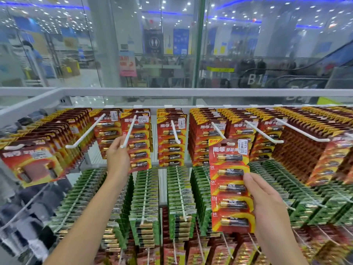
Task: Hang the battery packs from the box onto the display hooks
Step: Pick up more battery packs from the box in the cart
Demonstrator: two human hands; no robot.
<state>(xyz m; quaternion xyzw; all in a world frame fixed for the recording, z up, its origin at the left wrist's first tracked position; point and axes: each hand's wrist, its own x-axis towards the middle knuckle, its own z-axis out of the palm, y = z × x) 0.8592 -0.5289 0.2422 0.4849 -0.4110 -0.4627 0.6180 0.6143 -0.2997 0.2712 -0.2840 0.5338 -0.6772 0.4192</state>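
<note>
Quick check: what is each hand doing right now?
Left hand: fingers curled round the tip of a white hook.
Right hand: holding a red battery pack by its right edge.

Shop: price-tagged battery packs (172, 142) on hooks (86, 131)

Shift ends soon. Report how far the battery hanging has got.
Done: red packs hang on top hooks. In hand: right hand holds a pack on a hook tip; left hand grips a second pack. Left: unclear, the box is out of view.
</note>
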